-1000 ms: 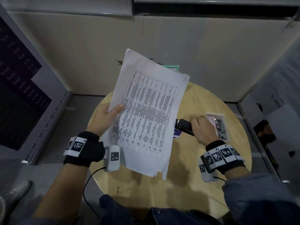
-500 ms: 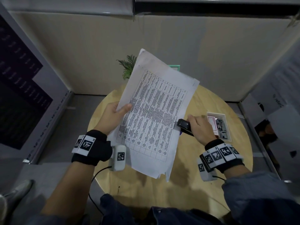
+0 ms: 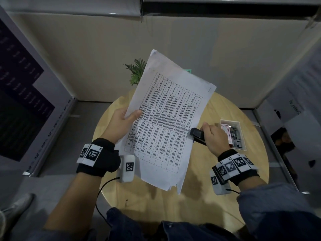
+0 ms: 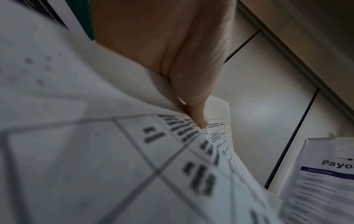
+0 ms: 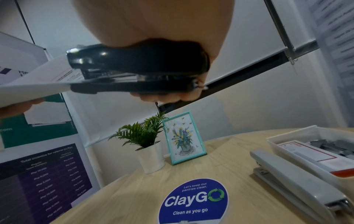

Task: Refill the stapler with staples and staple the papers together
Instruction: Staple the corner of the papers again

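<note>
My left hand [image 3: 121, 122] holds a stack of printed papers [image 3: 166, 119] up over the round wooden table [image 3: 199, 197], thumb on the front at the left edge. In the left wrist view the thumb [image 4: 195, 109] presses the papers [image 4: 95, 151]. My right hand [image 3: 215, 136] grips a black stapler [image 3: 198, 136] at the papers' right edge. In the right wrist view the black stapler [image 5: 138, 68] has the papers' edge [image 5: 38, 81] between its two halves, which are squeezed close together.
A white tray [image 3: 242, 134] with loose staples and a staple box sits at the table's right. A grey stapler [image 5: 298, 184] lies beside the tray [image 5: 298, 133]. A potted plant [image 5: 147, 147], a framed picture [image 5: 184, 139] and a blue sticker [image 5: 193, 200] are on the table.
Both hands have lifted and shifted right with the papers. The stapler has come onto the papers' right edge.
</note>
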`<action>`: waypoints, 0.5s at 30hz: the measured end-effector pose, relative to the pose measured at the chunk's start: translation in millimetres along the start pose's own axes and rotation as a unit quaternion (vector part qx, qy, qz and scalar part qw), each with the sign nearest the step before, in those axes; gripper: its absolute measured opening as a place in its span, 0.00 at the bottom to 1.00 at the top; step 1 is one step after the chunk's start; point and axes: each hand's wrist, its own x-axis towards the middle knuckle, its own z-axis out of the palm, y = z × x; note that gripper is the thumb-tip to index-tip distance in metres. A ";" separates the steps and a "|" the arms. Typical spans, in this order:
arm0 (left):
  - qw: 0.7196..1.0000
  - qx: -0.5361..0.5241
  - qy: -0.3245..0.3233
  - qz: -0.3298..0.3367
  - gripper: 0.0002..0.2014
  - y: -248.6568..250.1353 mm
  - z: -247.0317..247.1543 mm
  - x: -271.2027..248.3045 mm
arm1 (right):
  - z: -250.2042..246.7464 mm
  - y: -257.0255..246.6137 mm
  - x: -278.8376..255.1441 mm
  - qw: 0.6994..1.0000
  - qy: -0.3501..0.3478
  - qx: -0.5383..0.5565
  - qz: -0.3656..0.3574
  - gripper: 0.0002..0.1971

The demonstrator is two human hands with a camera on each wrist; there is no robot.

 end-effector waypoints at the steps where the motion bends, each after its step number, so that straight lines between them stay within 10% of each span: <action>1: 1.000 0.002 -0.001 0.000 0.10 0.2 -0.2 -0.1 | 0.6 0.0 -0.6 1.000 0.005 0.001 0.002 0.30; 8: 1.000 0.016 -0.006 0.000 0.07 -2.1 -1.6 -1.4 | 10.3 0.3 -5.1 0.998 0.049 -0.041 0.013 0.32; 15: 0.999 0.024 0.012 -0.035 0.08 -18.7 -7.9 -2.3 | 16.5 -6.2 -15.1 0.992 -0.050 0.070 0.096 0.30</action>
